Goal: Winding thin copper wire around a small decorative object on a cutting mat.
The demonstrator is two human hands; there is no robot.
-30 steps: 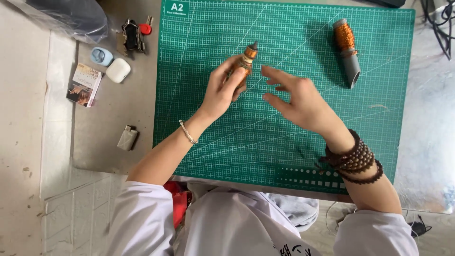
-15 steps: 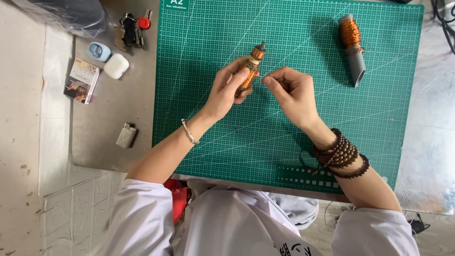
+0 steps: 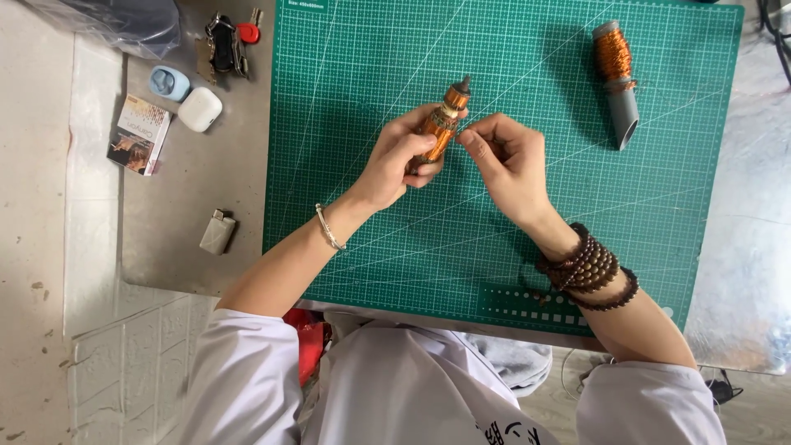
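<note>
Since the earlier frame our right hand (image 3: 509, 158) has closed in, fingertips pinched beside the copper-wire coil (image 3: 437, 125) gripped upright in our left hand (image 3: 394, 165); winding looks unfinished, second coil (image 3: 615, 70) lies well right.

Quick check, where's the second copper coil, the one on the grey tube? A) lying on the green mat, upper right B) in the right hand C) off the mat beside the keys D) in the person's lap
A: the coil on the grey tube lies alone on the green cutting mat, upper right, apart from both hands; the left hand holds the other coil, with the right hand pinching beside it.
</note>
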